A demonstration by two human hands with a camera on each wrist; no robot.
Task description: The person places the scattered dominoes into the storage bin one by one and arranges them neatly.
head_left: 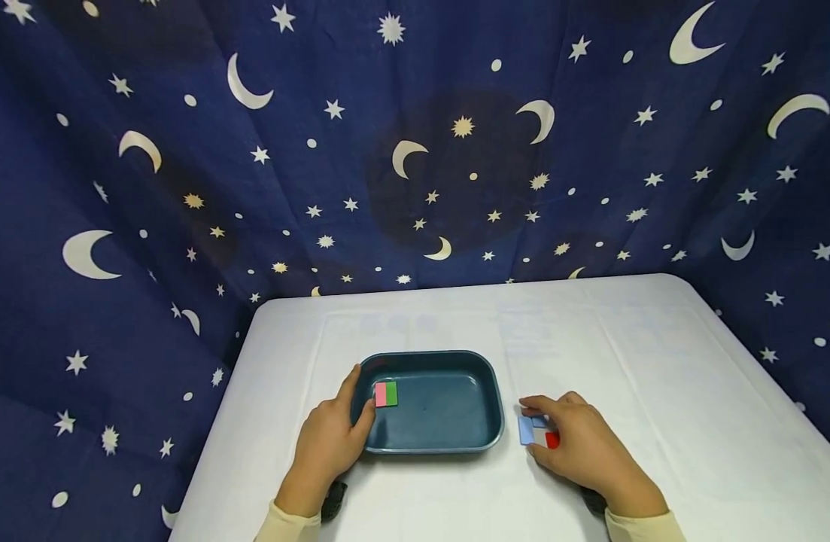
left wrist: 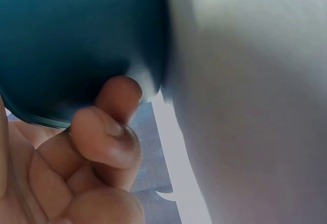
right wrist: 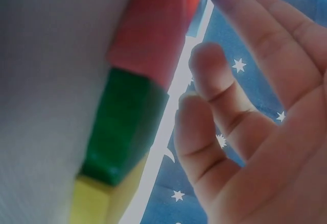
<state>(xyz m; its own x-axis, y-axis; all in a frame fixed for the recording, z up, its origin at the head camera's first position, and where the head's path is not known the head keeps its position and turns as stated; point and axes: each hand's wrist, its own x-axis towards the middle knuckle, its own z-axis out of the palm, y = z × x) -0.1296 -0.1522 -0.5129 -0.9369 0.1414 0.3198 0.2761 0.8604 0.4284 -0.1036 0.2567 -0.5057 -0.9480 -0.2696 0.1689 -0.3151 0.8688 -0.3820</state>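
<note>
A dark teal tray [head_left: 428, 433] stands on the table in the head view. My left hand [head_left: 329, 436] grips its left side, thumb over the rim and fingers along the outside. In the left wrist view, curled fingertips [left wrist: 110, 132] lie against the tray wall [left wrist: 61, 40]. Inside the tray, a pink block [head_left: 381, 394] and a green block [head_left: 391, 393] lie side by side. To the tray's right, my right hand [head_left: 580, 436] pinches a light blue block [head_left: 526, 430] between thumb and index finger. A red block [head_left: 552, 439] shows under the palm, partly hidden.
In the right wrist view, a red block [right wrist: 148, 30], a green block [right wrist: 122, 127] and a yellow block [right wrist: 92, 201] stand in a row beside the right hand. A white cloth covers the table [head_left: 442, 497]. Behind it hangs a dark blue curtain [head_left: 333, 75] with moons and stars.
</note>
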